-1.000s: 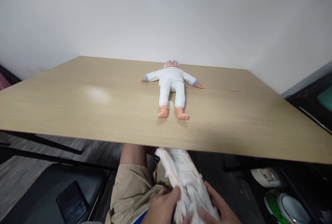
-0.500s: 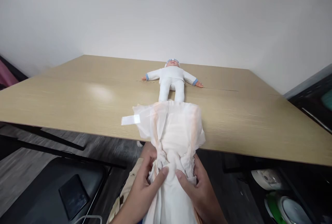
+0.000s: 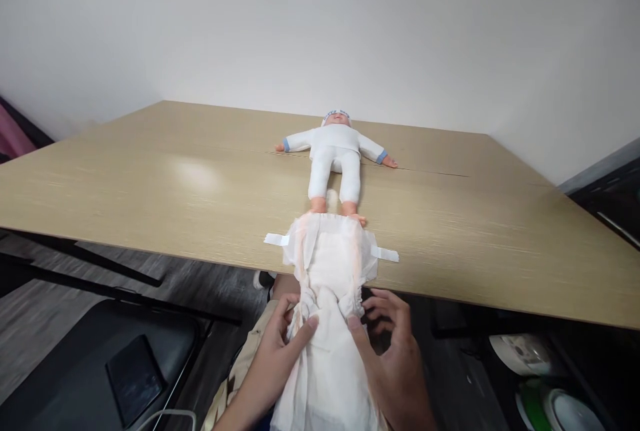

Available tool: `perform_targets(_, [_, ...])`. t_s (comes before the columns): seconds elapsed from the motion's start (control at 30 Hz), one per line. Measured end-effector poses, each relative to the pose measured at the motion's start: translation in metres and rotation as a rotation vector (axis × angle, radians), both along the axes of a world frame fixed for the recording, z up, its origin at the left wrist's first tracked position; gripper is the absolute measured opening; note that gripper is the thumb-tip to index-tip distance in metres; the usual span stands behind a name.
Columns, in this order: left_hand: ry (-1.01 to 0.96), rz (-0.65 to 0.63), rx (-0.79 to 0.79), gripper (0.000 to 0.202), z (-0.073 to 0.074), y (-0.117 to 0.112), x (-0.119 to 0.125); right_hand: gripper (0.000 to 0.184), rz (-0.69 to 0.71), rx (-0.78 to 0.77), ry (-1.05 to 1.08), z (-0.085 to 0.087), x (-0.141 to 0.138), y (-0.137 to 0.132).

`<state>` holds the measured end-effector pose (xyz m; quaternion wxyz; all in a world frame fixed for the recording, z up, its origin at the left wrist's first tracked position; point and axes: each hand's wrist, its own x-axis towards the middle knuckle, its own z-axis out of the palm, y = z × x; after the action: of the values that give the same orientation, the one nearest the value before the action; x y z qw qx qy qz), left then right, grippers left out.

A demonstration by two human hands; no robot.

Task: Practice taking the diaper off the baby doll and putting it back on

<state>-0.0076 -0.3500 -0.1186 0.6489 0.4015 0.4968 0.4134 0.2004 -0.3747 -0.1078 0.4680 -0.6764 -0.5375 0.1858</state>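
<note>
An unfolded white diaper stretches from my lap up over the table's front edge, inner side up, both side tapes sticking out. Its ruffled leg edge is gripped by my left hand, thumb on top and fingers around the side. My right hand rests its thumb on the opposite edge; its other fingers are curved and apart, just beside the ruffle. Beyond the diaper's far end lies a baby doll on its back, arms spread, in white clothes with blue cuffs and a patterned headband. The diaper's far edge is close to the doll's feet.
The wooden table reaches back to a pale wall. At lower left a black chair carries a dark tablet or phone. White and green round items sit low on the right.
The diaper has drawn slightly back, baring the doll's feet, and its right tape now sticks out. My right hand's fingers have spread off the edge. My left hand keeps its grip.
</note>
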Motion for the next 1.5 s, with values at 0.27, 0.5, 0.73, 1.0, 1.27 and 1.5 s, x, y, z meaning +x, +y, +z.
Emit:
perform_targets(0.27, [0.131, -0.089, 0.198, 0.051, -0.008, -0.009, 0.000, 0.059, 0.426, 0.190, -0.550, 0.049, -0.011, 0.065])
perform_targets(0.5, [0.586, -0.411, 0.496, 0.055, 0.032, 0.007, -0.046, 0.064, 0.525, 0.015, -0.667, 0.034, -0.027, 0.114])
perform_targets(0.73, [0.824, -0.475, 1.169, 0.025, 0.087, 0.146, -0.089, 0.062, 0.510, 0.012, -0.702, 0.027, -0.028, 0.111])
perform_targets(1.0, [1.335, -0.802, 1.637, 0.117, 0.091, 0.296, -0.016, 0.061, 0.510, 0.004, -0.715, 0.027, -0.027, 0.113])
perform_targets(1.27, [1.284, -1.092, 1.821, 0.105, 0.095, 0.333, 0.035, 0.063, 0.525, -0.024, -0.701, 0.025, -0.025, 0.112])
perform_targets(1.5, [0.996, -1.032, 1.791, 0.036, 0.099, 0.331, 0.047, 0.064, 0.522, 0.002, -0.693, 0.017, -0.020, 0.117])
